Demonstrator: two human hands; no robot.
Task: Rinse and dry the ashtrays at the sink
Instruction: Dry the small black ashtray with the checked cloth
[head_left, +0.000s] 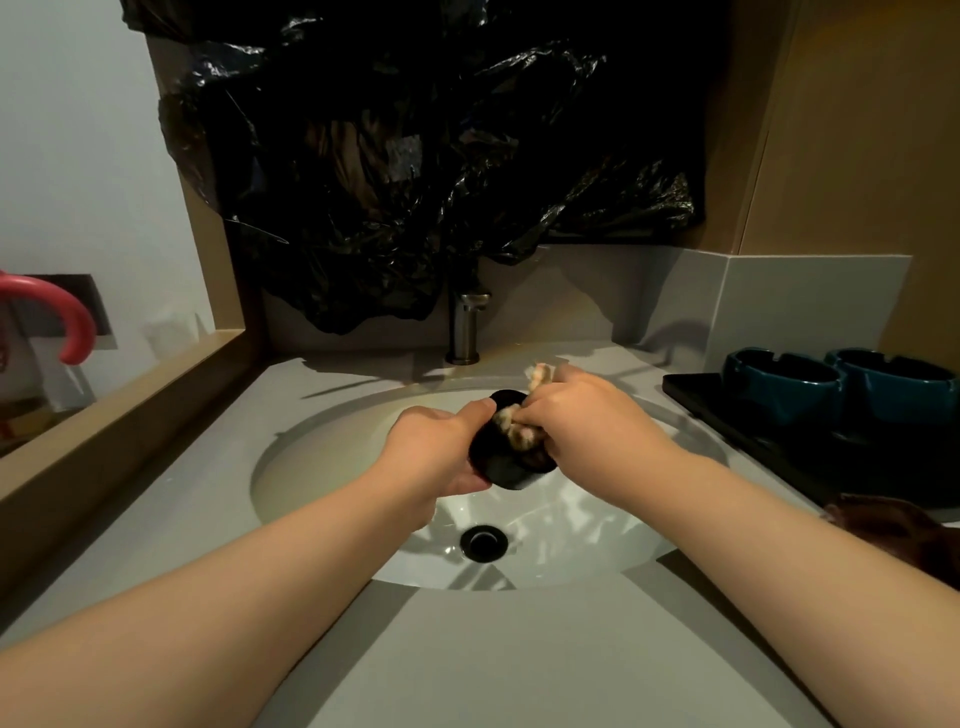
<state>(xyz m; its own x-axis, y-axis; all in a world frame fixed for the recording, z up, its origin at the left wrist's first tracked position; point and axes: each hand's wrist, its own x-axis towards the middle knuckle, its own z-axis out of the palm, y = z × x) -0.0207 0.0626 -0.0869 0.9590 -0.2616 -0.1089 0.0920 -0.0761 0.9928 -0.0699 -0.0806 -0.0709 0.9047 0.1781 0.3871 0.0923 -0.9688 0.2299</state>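
Observation:
A dark round ashtray (506, 467) is held over the white sink basin (322, 467). My left hand (439, 447) grips its left side, thumb over the rim. My right hand (587, 415) holds a crumpled light cloth (519, 428) and presses it into the ashtray's hollow. Two teal ashtrays (779, 382) (893, 384) stand on a black tray (727, 410) at the right of the counter.
The faucet (467, 327) stands behind the basin; no water is seen running. The black drain (484, 542) lies below my hands. A black plastic bag (415, 156) covers the wall above. A brown cloth (893, 530) lies at the right edge.

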